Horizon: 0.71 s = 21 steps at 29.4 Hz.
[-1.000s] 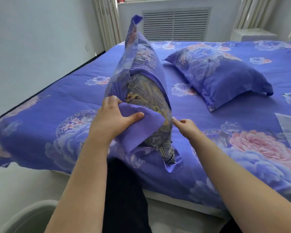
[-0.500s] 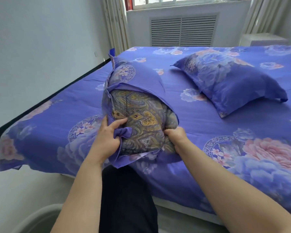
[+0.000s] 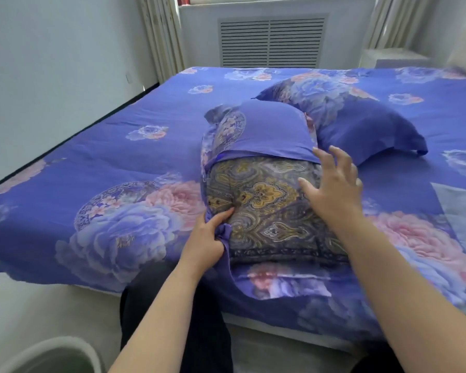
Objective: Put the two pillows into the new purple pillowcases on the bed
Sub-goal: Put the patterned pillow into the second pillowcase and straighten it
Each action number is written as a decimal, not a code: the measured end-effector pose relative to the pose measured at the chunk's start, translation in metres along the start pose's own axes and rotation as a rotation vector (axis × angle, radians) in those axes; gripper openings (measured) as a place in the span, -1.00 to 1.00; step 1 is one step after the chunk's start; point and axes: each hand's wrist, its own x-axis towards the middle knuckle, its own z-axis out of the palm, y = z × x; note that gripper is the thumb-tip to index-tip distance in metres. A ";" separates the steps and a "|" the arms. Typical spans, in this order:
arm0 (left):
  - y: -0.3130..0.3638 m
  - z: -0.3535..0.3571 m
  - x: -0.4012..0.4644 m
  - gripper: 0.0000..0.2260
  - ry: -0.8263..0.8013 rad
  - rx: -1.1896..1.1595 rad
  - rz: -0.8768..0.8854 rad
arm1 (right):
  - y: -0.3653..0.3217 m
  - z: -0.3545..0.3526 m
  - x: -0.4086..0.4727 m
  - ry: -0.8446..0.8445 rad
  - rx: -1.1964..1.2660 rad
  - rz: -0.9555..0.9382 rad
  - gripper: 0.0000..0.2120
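Note:
A pillow with a grey and gold paisley cover (image 3: 264, 211) lies flat near the bed's front edge, its far half inside a purple pillowcase (image 3: 269, 133). The near half is bare. My left hand (image 3: 205, 240) grips the pillowcase's open edge at the pillow's left side. My right hand (image 3: 331, 189) hovers over the pillow's right part with fingers spread, holding nothing. A second pillow (image 3: 361, 122), fully cased in purple floral cloth, lies just behind on the right.
The bed (image 3: 119, 162) wears a purple floral sheet and runs back to a radiator grille (image 3: 272, 41) under the window. A white wall is on the left. A pale round bin (image 3: 51, 356) stands on the floor at bottom left. A white cabinet (image 3: 393, 57) is at back right.
The pillow went from standing on end to lying flat on the bed. My right hand let go of its lower right corner and rose with fingers spread. My left hand kept its grip.

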 end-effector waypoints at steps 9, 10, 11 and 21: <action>0.038 -0.056 0.042 -0.71 0.237 -0.090 0.005 | -0.042 0.077 0.001 -0.519 -0.173 -0.321 -0.35; 0.041 -0.058 0.054 -0.64 0.257 -0.013 0.024 | -0.042 0.078 0.002 -0.513 -0.178 -0.317 -0.35; 0.042 -0.057 0.068 -0.54 0.228 0.078 0.033 | -0.041 0.078 0.002 -0.511 -0.184 -0.312 -0.35; 0.041 -0.019 0.089 -0.82 0.571 0.177 0.202 | -0.035 0.091 0.016 -0.585 -0.236 -0.213 -0.36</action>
